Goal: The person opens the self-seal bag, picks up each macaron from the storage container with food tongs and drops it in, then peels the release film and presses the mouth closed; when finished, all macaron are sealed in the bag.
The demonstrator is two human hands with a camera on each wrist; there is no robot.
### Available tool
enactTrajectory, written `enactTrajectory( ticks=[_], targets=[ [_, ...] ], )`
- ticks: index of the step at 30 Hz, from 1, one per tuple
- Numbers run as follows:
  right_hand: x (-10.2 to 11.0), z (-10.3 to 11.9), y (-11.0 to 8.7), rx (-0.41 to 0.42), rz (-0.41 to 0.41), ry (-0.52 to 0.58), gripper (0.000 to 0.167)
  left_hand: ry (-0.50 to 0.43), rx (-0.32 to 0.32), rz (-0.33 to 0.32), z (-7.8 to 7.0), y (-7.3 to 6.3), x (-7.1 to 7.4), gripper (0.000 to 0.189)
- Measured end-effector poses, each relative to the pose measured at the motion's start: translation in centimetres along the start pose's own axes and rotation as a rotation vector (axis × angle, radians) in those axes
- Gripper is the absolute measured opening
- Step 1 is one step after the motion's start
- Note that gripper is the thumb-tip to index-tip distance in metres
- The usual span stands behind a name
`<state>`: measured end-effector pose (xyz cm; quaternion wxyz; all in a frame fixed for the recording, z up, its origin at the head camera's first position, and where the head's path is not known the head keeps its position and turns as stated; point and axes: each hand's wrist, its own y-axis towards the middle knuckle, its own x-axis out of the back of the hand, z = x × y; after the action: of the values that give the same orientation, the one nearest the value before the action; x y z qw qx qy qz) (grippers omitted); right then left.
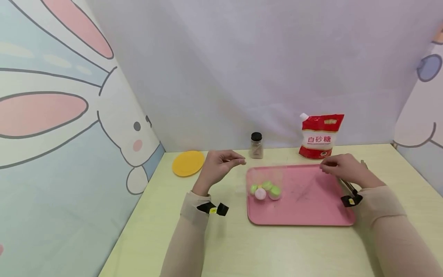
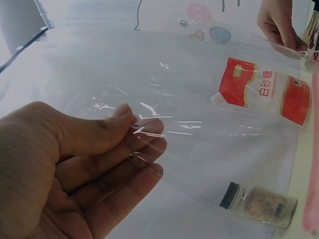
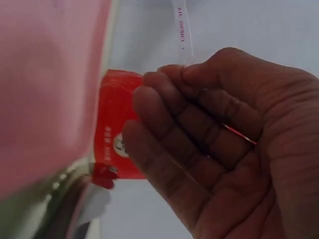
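Clear plastic film [image 2: 199,144] stretches from my left hand toward my right in the left wrist view. The left thumb and fingers of my left hand [image 1: 220,166] pinch its near end, left of the pink tray [image 1: 311,213]. My right hand [image 1: 346,169], above the tray's far right corner, pinches with thumb and forefinger at a clear strip with red print [image 3: 182,30]; its other fingers are loosely bent. Several macarons, including a pale pink one [image 1: 260,194] and a green one [image 1: 275,192], lie at the tray's left side, seen below the film.
Behind the tray stand a black-capped jar [image 1: 256,146] and a red-and-white sugar pouch [image 1: 320,136] leaning near the backdrop. A yellow plate [image 1: 188,163] lies at the far left. Thin brown sticks [image 1: 348,186] show partly hidden under my right wrist.
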<state>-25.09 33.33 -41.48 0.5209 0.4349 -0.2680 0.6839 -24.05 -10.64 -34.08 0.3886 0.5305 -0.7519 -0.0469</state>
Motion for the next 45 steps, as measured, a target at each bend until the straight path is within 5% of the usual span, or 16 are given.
enactTrajectory(
  ticks=[4,10,17,21,27,30,35,39,42,45],
  targets=[
    [-1.5,-0.1,0.7,-0.022,0.058,-0.026,0.014,0.001,0.001,0.0,0.1,0.0,-0.1,0.007],
    [-1.3,0.7,0.5,0.002,-0.062,-0.008,0.015,-0.002,-0.012,0.008,0.1,0.2,-0.1,0.009],
    [-0.8,3.0,0.7,0.166,-0.183,0.079,0.019,-0.075,0.036,0.031,0.5,0.2,0.2,0.01],
    [-1.1,2.9,0.7,0.183,-0.175,-0.021,0.028,-0.088,0.047,0.038,0.6,0.1,0.2,0.013],
    [-2.1,1.9,0.7,0.144,-0.148,-0.189,0.008,-0.094,0.062,0.044,0.5,-0.1,0.0,0.01],
    [-2.2,1.9,0.5,0.077,-0.148,-0.211,0.023,-0.088,0.056,0.041,0.6,0.0,0.0,0.01],
    [-1.7,3.5,0.5,0.179,-0.227,0.006,0.026,-0.084,0.055,0.042,0.6,0.2,-0.1,0.009],
    [-1.1,7.3,0.1,0.347,-0.217,0.226,0.05,-0.098,0.063,0.045,0.7,0.3,0.0,0.009],
    [-1.0,10.7,-0.3,0.462,-0.231,0.281,0.065,-0.107,0.069,0.046,0.7,0.2,0.0,0.011],
    [-1.4,12.9,-0.3,0.483,-0.236,0.284,0.078,-0.123,0.073,0.047,0.9,0.1,0.0,0.012]
  ],
)
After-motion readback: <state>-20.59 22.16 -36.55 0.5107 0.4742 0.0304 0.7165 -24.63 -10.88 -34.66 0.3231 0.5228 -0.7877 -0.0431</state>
